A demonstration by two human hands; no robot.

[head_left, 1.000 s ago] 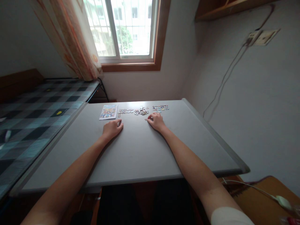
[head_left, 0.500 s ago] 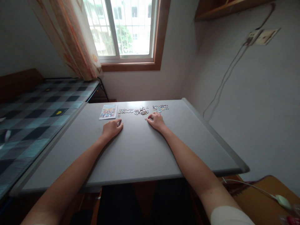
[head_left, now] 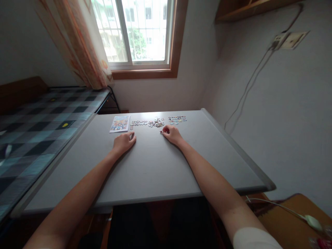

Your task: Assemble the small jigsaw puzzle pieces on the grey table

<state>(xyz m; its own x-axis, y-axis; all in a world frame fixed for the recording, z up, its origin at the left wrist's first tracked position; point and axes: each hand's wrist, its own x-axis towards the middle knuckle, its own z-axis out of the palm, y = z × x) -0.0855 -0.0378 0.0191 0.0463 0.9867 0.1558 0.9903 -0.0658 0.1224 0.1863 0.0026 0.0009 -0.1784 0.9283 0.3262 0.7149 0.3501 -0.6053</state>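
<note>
My right hand (head_left: 171,134) pinches a small jigsaw puzzle piece (head_left: 161,132) between thumb and fingertips, just in front of a loose pile of puzzle pieces (head_left: 156,122). Loosely curled, my left hand (head_left: 123,141) rests on the table with nothing visible in it. Just beyond it lies a colourful picture sheet (head_left: 120,123). Between the sheet and the pile, several pieces form a joined strip (head_left: 139,122) with a short leg at its left end. Another group of pieces (head_left: 177,119) is laid out in rows to the right of the pile.
The pale table (head_left: 155,169) has raised side edges. On the left stands a bed (head_left: 52,114) with a checked cover, below a curtain (head_left: 75,45) and a window. A cable (head_left: 245,93) hangs from the wall socket at right. A wooden stool (head_left: 295,211) stands at lower right.
The puzzle piece at my right fingertips has tilted up slightly, and the fingers have shifted a little. My left hand stays where it was.
</note>
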